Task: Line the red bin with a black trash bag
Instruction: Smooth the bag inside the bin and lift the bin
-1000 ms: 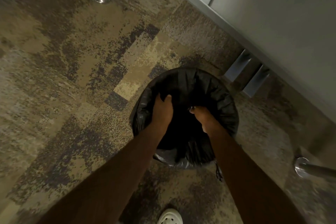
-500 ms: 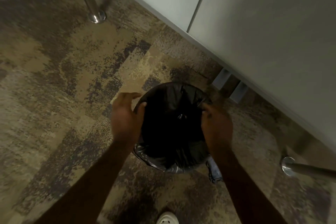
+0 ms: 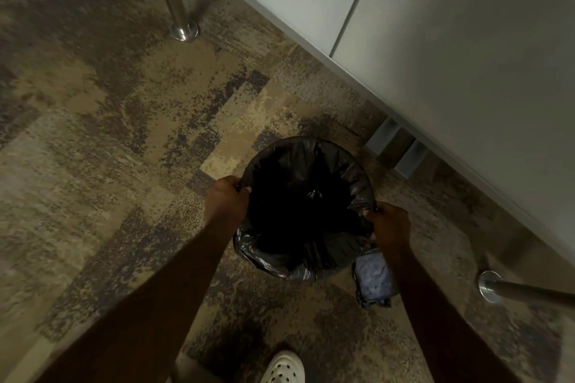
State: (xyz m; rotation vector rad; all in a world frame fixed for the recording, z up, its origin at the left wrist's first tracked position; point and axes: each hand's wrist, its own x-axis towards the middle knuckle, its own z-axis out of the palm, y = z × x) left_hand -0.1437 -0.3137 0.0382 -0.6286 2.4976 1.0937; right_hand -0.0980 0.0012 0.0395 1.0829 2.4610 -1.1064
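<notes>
Both hands grip the bag at the bin's mouth: the left hand [image 3: 226,200] pinches the black trash bag [image 3: 306,205] at the left rim, the right hand [image 3: 390,224] clutches it at the right. No red of the bin shows; it stands on the carpeted floor [image 3: 124,140] beside a blue bundle [image 3: 373,277]. Uneven pulling could tear the thin film, or slip the far edge inward.

A glossy black trash bag [image 3: 306,211] sits on mottled tan-and-grey carpet [image 3: 124,134] near a white perforated shoe [image 3: 283,367].
</notes>
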